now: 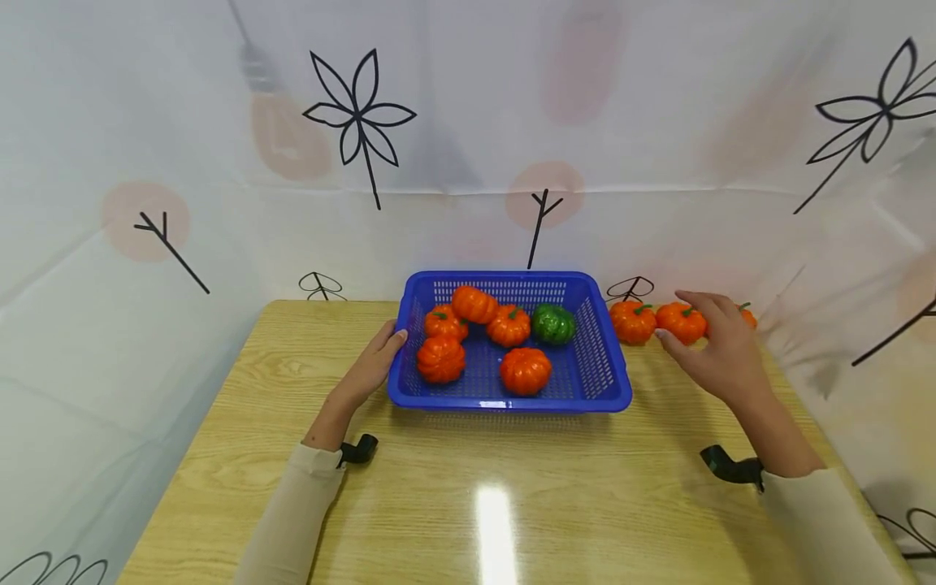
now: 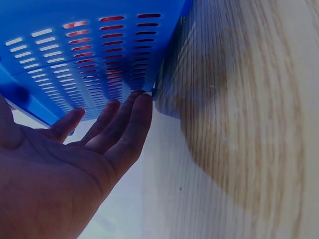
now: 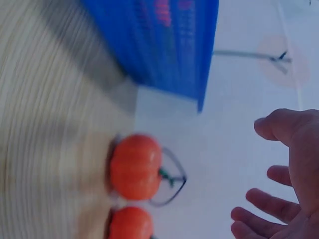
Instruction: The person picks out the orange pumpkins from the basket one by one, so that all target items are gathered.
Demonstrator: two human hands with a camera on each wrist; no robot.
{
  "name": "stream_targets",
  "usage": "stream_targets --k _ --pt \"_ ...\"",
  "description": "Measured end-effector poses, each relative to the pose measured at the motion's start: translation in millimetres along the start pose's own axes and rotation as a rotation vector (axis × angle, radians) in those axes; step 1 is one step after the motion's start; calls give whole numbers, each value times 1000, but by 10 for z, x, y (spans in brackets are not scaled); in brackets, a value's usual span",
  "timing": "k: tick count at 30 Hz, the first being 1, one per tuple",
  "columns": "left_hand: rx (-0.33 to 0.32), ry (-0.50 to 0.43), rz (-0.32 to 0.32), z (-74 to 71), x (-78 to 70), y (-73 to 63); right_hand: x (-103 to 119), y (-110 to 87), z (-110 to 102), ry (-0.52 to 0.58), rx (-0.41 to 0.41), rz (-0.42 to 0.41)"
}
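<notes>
A blue plastic basket (image 1: 509,404) with slotted walls stands on the table, holding several small orange pumpkins (image 1: 526,371) and one green pumpkin (image 1: 553,324). My left hand (image 1: 374,366) grips its left side, thumb over the rim and fingers (image 2: 132,124) against the outer wall. To the right of the basket, three more orange pumpkins (image 1: 633,322) sit in a row along the back edge. Over that row is my right hand (image 1: 720,349), thumb and fingers spread with nothing between them. It partly hides the rightmost pumpkin (image 1: 748,317).
The wooden table (image 1: 424,496) ends at the back against a pale cloth (image 1: 468,146) printed with flowers and twigs, which also hangs at both sides. A dark wrist mount (image 1: 358,449) is on the left arm, another (image 1: 731,467) on the right.
</notes>
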State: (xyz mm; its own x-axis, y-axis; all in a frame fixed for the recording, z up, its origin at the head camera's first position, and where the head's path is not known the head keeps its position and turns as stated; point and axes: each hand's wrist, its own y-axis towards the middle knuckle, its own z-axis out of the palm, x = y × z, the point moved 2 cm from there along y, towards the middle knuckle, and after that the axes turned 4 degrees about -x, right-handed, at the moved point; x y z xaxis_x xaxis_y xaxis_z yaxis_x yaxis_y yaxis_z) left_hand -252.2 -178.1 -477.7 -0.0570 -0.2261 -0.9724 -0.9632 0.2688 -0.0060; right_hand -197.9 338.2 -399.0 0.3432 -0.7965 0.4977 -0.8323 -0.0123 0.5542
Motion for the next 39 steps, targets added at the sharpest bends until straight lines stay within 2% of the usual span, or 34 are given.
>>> stream_targets --k 9,23,26,32,39 --pt "4 8 2 2 -19 -16 415 -50 205 58 53 -48" --pt "8 10 6 3 3 -8 800 -85 564 105 120 -143" --pt "15 5 10 9 0 -5 861 -71 607 108 163 -135" --pt "22 -3 12 5 8 -4 987 -56 704 107 299 -121" --pt "10 11 8 -8 9 -13 1064 -18 900 83 441 -96"
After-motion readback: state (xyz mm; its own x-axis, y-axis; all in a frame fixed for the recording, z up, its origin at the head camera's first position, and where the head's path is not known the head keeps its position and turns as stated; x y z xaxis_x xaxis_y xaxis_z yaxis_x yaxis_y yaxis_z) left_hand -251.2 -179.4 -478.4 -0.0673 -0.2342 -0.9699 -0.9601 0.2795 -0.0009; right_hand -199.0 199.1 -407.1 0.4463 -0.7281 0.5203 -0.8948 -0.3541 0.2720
